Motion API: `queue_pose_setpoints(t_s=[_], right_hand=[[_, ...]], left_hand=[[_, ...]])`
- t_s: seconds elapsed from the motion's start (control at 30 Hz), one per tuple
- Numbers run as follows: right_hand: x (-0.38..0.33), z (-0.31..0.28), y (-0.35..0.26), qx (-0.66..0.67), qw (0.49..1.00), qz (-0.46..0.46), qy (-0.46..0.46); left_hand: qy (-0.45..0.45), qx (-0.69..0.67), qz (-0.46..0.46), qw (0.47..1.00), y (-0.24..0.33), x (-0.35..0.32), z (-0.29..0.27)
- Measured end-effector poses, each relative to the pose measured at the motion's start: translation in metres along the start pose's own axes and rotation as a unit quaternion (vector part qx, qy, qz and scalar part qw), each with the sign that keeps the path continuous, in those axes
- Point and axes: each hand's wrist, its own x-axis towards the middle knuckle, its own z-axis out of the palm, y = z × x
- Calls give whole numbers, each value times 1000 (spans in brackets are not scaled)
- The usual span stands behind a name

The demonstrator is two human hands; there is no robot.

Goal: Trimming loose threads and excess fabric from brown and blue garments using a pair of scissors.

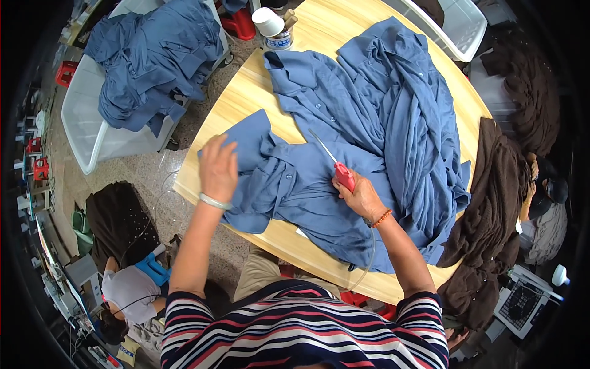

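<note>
Blue buttoned shirts lie heaped and creased across the light wooden table. My right hand is closed round the red handle of a slim tool. Its long, thin, pointed metal shaft reaches up and left over the cloth, and a thin cord hangs below my wrist. At the table's left edge my left hand is over a blue sleeve or cuff piece, its fingers loosely apart with nothing visible in them. Whether it touches the cloth I cannot tell.
A white bin piled with blue garments stands at the left. A tin with a white cup sits at the table's far edge. Dark brown garments hang over the right edge. Another person sits at lower left.
</note>
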Motion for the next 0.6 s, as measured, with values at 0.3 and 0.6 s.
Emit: queue_pose_setpoints(t_s=[0.3, 0.6], right_hand=[[-14, -18, -28, -92, 995, -14, -38], [-36, -20, -91, -323, 934, -67, -141]], left_hand=[[-192, -36, 71, 978, 62, -50, 78], [-115, -56, 63, 990, 60, -59, 78]])
